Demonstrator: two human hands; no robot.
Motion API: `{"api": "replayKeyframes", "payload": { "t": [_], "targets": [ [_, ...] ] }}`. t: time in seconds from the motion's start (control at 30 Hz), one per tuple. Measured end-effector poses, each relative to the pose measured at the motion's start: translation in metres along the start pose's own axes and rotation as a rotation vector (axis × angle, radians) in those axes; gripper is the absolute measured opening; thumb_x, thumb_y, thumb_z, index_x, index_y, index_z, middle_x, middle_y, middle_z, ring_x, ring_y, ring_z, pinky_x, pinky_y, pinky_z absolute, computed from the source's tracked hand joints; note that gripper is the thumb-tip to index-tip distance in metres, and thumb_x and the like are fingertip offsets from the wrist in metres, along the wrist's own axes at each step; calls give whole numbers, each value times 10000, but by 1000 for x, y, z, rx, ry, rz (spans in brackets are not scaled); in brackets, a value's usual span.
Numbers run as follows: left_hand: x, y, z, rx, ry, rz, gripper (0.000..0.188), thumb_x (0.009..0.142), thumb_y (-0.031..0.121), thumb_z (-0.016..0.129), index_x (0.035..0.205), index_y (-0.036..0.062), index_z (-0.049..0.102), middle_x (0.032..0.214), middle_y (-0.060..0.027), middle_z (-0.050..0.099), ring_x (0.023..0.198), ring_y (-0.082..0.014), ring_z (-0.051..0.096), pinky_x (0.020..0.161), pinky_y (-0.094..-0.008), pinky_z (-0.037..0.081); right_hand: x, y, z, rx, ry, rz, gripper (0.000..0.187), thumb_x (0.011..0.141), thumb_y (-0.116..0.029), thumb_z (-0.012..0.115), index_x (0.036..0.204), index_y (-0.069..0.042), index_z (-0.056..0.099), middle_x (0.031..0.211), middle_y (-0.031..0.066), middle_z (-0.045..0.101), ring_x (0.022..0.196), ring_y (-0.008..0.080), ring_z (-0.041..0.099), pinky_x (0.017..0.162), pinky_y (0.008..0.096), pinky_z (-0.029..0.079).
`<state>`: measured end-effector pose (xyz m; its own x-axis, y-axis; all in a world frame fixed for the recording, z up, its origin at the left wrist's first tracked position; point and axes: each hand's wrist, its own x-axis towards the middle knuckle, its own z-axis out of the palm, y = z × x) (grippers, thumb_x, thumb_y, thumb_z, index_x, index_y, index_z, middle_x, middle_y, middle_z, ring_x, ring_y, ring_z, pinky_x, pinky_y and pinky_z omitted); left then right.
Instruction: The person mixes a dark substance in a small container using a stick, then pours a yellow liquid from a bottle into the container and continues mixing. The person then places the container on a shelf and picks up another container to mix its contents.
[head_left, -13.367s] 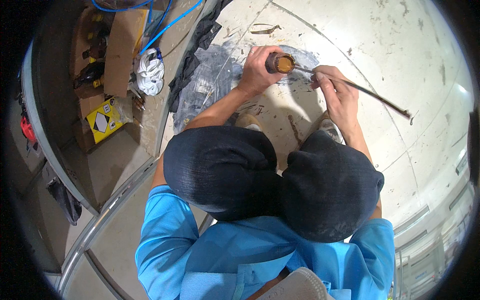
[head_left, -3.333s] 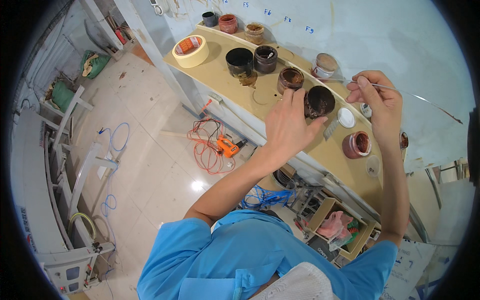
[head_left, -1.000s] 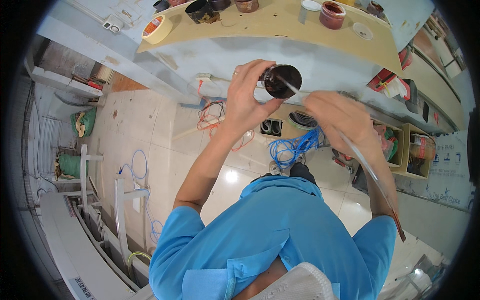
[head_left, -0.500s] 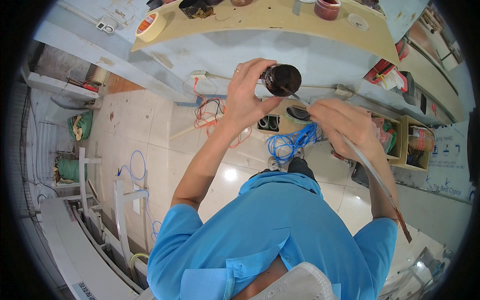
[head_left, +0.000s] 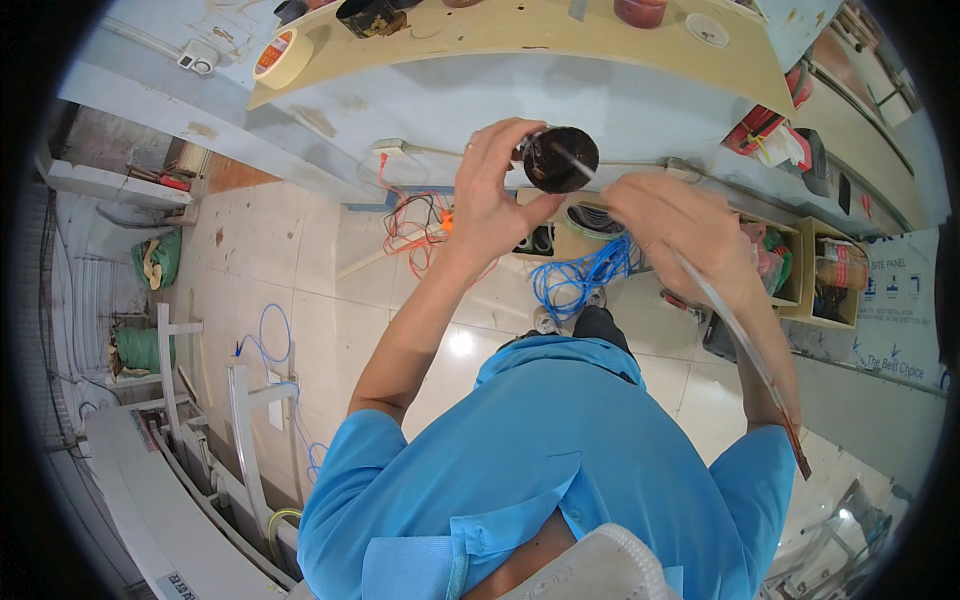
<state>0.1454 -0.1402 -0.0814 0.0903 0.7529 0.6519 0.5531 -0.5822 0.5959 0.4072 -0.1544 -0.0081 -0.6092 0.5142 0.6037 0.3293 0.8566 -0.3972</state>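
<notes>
My left hand (head_left: 490, 195) grips a small round dark-coated cup (head_left: 572, 165) by its left side, thumb below and fingers above. The cup's mouth faces me, and its inside looks brown-black. In my right hand (head_left: 685, 230) is a long thin stick (head_left: 738, 330), pale and shiny along its length. One end of the stick reaches into the cup. Its other end, stained reddish brown, lies along my right forearm. How deep the stick sits in the cup I cannot tell.
Ahead, a tan shelf (head_left: 540, 38) bears a tape roll (head_left: 283, 58), a dark pot (head_left: 366, 16), a jar of red liquid (head_left: 640, 12) and a white lid (head_left: 707, 30). Below lie coiled blue cable (head_left: 580, 280) and orange cords (head_left: 405, 225). Boxes (head_left: 835, 312) stand right, metal frames (head_left: 240, 420) left.
Within the cup, the stick's end has shifted up and to the left, and my right hand has moved slightly left and up with it. My left hand still holds the cup.
</notes>
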Motion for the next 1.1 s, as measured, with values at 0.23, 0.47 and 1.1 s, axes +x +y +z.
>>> {"api": "replayKeyframes", "payload": {
  "t": [0.23,0.47,1.1],
  "targets": [
    [-1,-1,2,-10,18,-10,793,638,38,952,1374,87,660,1328,-114,691,1088,-269,673,919,-374,549,2,7,4,-27,58,-83,257,883,33,775,1139,17,746,1116,154,759,909,323,753,753,384,607],
    [0,-5,-2,-65,8,-45,765,658,57,954,1365,80,662,1316,-112,698,1118,-266,675,942,-367,544,1,1,1,141,-93,17,241,897,22,768,1134,-20,761,1114,145,762,920,327,753,740,381,600],
    [-2,-13,8,100,59,38,733,651,64,946,1322,75,649,1255,-133,684,1085,-299,673,852,-379,570,2,-1,3,-123,-128,-82,301,852,39,782,1150,23,741,1110,188,745,888,335,761,716,395,615]
  ]
}}
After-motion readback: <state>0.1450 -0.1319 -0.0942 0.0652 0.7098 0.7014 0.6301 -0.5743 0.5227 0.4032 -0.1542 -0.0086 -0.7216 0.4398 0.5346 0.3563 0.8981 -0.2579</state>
